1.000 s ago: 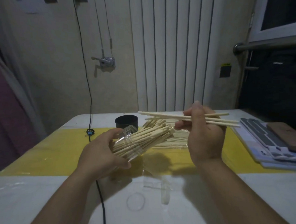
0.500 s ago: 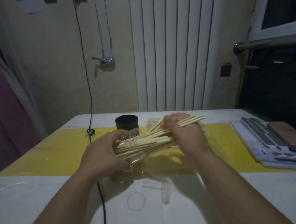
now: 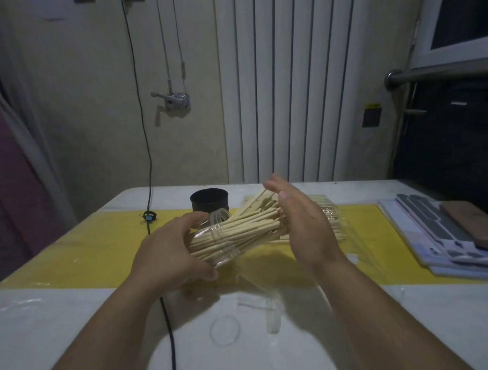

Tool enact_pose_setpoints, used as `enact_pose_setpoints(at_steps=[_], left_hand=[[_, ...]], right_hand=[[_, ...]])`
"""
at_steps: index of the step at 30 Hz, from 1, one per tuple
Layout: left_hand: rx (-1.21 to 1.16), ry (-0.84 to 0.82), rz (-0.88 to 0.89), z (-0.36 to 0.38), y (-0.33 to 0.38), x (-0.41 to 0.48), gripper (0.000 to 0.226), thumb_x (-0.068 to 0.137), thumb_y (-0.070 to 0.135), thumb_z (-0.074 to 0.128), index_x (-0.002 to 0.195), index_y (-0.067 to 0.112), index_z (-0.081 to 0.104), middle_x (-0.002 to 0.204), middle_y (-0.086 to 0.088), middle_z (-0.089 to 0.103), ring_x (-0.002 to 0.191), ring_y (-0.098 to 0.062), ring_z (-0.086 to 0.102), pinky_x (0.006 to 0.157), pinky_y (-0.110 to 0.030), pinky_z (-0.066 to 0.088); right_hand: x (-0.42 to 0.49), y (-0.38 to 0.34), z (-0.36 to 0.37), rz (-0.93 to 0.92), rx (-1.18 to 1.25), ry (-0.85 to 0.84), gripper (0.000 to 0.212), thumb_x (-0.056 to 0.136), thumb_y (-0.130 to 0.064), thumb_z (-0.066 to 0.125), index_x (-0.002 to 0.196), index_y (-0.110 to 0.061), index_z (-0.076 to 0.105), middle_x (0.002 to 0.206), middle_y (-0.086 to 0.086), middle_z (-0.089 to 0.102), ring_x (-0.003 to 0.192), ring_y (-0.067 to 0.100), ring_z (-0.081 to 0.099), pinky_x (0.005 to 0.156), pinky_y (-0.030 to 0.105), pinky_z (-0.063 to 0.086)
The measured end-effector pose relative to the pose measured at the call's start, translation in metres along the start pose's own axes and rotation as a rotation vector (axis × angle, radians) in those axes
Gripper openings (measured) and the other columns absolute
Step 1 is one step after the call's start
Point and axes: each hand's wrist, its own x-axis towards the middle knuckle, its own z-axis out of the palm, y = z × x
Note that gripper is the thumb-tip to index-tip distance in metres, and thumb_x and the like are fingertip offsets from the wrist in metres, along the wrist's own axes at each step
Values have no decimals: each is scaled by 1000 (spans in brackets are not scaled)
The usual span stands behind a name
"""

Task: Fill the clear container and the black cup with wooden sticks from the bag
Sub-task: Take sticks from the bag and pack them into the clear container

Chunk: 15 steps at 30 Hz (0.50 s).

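My left hand [image 3: 167, 254] grips the clear container [image 3: 222, 242], tipped on its side above the table with its mouth to the right. Several wooden sticks [image 3: 248, 228] fill it and jut out of the mouth. My right hand [image 3: 301, 224] has flat, straight fingers, and its palm presses against the jutting stick ends. The black cup [image 3: 209, 202] stands upright behind the container on the yellow strip. The clear bag [image 3: 331, 208] with more sticks lies behind my right hand, mostly hidden.
A black cable [image 3: 168, 324] runs from the wall across the table [image 3: 46, 322] to its near edge. A clear round lid [image 3: 225, 330] lies on the white cloth near me. Flat grey-patterned sheets and a brown slab [image 3: 471, 224] sit at the right.
My right hand brought a few sticks to the container's mouth, let go of them, and now lies flat against the stick ends. My left hand kept hold of the container.
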Motion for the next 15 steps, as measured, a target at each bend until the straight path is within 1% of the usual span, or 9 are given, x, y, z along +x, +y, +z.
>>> enact_pose_setpoints(at_steps=[1, 2, 4, 6, 9, 11, 13, 15], left_hand=[[-11, -1, -3, 0, 0, 0, 108, 24, 48, 77, 130, 49, 53, 107, 33, 58, 95, -1, 61, 82, -31, 51], [-24, 0, -7, 0, -1, 1, 109, 23, 49, 76, 129, 49, 53, 108, 32, 58, 95, -2, 62, 82, -32, 52], [-54, 8, -18, 0, -2, 1, 109, 21, 50, 76, 127, 50, 53, 110, 31, 59, 96, -3, 62, 83, -34, 52], [-84, 19, -30, 0, -4, 1, 101, 25, 46, 80, 121, 55, 51, 106, 33, 58, 94, 0, 61, 81, -34, 53], [-135, 35, -47, 0, -7, 1, 93, 29, 42, 84, 113, 61, 49, 105, 33, 58, 91, 0, 62, 80, -36, 55], [-162, 43, -54, 1, -8, 2, 95, 28, 42, 85, 115, 59, 50, 108, 31, 59, 93, -3, 63, 82, -38, 55], [-180, 51, -63, 1, -8, 2, 97, 28, 40, 85, 117, 57, 51, 110, 31, 58, 94, 0, 62, 83, -38, 54], [-190, 53, -68, 1, -7, 2, 96, 29, 39, 85, 117, 57, 51, 110, 31, 58, 93, 4, 60, 82, -37, 53]], right_hand=[[0, -1, -3, 0, 2, 55, 30, 105, -25, 40, 119, -36, 64, 126, -26, 56, 117, -21, 44, 93, -1, 33], [1, 0, -5, 13, 9, 109, 29, 104, -22, 41, 113, -35, 65, 119, -24, 61, 113, -18, 49, 91, 3, 38], [4, 2, -10, 45, -30, 175, 28, 100, -15, 46, 99, -32, 68, 103, -17, 68, 102, -3, 60, 87, 19, 47], [6, 6, -16, 80, -162, 171, 26, 93, -11, 49, 89, -30, 67, 91, -11, 69, 93, 10, 64, 81, 30, 51], [8, 10, -22, 134, -303, 99, 24, 87, -10, 49, 80, -28, 64, 81, -6, 67, 82, 20, 64, 76, 41, 54], [7, 11, -24, 173, -378, 37, 22, 85, -12, 47, 74, -24, 63, 75, -2, 67, 77, 25, 63, 74, 46, 55], [7, 12, -26, 213, -480, -53, 22, 84, -14, 46, 71, -16, 64, 71, 1, 67, 72, 28, 64, 72, 47, 56], [8, 14, -25, 280, -551, -167, 22, 83, -15, 47, 69, -14, 64, 67, 1, 68, 67, 26, 65, 69, 44, 55]])
